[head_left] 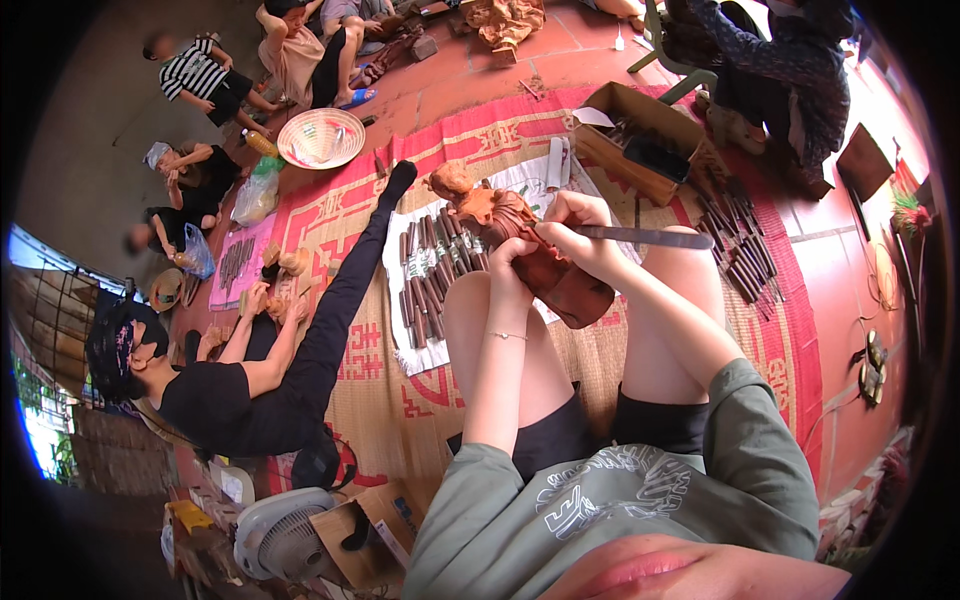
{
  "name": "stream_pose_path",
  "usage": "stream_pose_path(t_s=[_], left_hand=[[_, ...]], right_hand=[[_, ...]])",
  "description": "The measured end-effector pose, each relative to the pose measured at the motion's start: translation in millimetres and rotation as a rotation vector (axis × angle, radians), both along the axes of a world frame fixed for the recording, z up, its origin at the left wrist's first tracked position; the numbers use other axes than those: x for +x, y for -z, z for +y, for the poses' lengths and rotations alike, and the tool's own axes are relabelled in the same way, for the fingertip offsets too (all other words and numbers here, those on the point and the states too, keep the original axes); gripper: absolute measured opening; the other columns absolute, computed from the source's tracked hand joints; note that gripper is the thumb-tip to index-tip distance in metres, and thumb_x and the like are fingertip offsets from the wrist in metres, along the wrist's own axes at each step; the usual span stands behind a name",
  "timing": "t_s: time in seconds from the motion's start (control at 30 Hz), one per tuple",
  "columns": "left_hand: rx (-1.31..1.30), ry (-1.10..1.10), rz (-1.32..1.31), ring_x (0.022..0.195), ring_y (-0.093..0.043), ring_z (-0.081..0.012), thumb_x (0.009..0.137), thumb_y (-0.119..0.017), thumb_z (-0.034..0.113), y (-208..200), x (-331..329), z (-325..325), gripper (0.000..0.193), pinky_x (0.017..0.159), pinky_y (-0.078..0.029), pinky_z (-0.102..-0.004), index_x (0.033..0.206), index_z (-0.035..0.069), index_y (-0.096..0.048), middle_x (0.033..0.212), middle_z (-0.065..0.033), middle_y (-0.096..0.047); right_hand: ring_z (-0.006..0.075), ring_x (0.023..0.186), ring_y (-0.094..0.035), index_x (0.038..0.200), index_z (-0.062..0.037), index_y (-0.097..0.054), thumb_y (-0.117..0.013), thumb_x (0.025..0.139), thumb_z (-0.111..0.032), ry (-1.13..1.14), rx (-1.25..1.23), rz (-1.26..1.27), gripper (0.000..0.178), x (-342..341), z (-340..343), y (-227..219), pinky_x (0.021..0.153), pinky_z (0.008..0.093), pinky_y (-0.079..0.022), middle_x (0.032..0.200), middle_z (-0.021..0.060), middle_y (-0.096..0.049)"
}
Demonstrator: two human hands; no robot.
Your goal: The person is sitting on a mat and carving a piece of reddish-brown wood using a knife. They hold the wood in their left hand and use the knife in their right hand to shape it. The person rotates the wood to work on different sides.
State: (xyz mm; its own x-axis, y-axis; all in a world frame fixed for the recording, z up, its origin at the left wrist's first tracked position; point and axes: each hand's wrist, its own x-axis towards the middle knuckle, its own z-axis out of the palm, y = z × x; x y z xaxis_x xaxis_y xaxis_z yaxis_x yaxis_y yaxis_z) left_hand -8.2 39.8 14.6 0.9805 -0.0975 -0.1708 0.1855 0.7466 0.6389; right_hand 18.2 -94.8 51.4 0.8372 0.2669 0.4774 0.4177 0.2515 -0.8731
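The largest thing underneath is a red-and-straw woven mat (pixel 385 430) with a geometric pattern, spread around the sitter's bare legs. Taking the sitter as six o'clock and the work in hand as the dial's centre, a brown open-topped box (pixel 625 168) stands toward one o'clock. A printed white cloth (pixel 425 360) lies beneath the work, reaching toward eight, and carries rows of slim dark-handled tools (pixel 430 280); a second spread of dark tools (pixel 745 250) lies toward three.

The carved reddish-brown wooden figure (pixel 555 275) is held up above the cloth, between the sitter's knees, tilted with its rounded end toward ten o'clock and its broad base toward five. Its overall form and grooved, drapery-like folds are already cut, so shaping looks well advanced; what remains is probably finer surface work, though detail is too small to judge.

Both forearms rise from six o'clock and converge on the piece. The left hand (pixel 513 262) steadies its near side, fingers wrapped against the wood. The right hand (pixel 592 252) bears in from four o'clock, fingers curled firmly around a long, flat grey tool (pixel 650 236), whose free end points to three; its working tip is hidden.
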Motion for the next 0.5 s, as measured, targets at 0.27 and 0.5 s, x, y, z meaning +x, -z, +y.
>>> stream_pose_path(t_s=[0.27,0.5], left_hand=[[0.064,0.01,-0.059,0.095,-0.057,-0.025,0.068,-0.046,0.019,4,1,3,0.044,0.089,-0.043,-0.0359,0.105,-0.005,-0.055,0.103,-0.0131,-0.059],[0.018,-0.103,-0.037,0.077,-0.059,-0.0214,0.066,-0.048,0.008,-4,-2,-3,0.027,0.074,-0.048,-0.0314,0.088,-0.005,-0.058,0.08,-0.0111,-0.06]], right_hand=[[0.0026,0.051,-0.046,0.065,-0.0003,-0.049,-0.061,0.075,-0.002,0.004,-0.117,-0.107,0.016,9,-2,9,0.044,0.019,-0.036,0.056,-0.0001,-0.052],[0.0043,0.056,-0.049,0.065,-0.0013,-0.046,-0.06,0.077,0.001,-0.056,0.065,-0.01,0.018,-1,6,0,0.048,0.0194,-0.039,0.064,0.0024,-0.053]])
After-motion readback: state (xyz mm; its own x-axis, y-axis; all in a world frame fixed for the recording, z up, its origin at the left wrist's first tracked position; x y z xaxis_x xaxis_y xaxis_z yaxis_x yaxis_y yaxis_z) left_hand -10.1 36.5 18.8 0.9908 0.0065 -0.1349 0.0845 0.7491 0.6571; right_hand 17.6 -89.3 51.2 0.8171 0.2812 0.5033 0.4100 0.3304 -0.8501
